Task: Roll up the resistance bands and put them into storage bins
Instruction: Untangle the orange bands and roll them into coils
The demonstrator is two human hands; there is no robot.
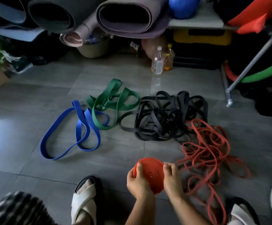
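A tightly wound red band roll (pixel 150 172) sits between both hands low in the view. My left hand (pixel 138 182) grips its left side, thumb across the face. My right hand (pixel 172 179) holds its right edge, where a red strand runs off toward the loose red bands (pixel 210 153) tangled on the floor to the right. A pile of black bands (pixel 164 117) lies beyond them. Green bands (pixel 114 101) and blue bands (pixel 76 132) lie loose on the grey tiles to the left.
Rolled yoga mats (pixel 128 17) overhang at the top. Two plastic bottles (pixel 158 61) stand behind the bands, beside a black and yellow crate (pixel 201 44). A metal rack leg (pixel 229 98) stands at the right. My sandalled feet (pixel 85 198) are at the bottom.
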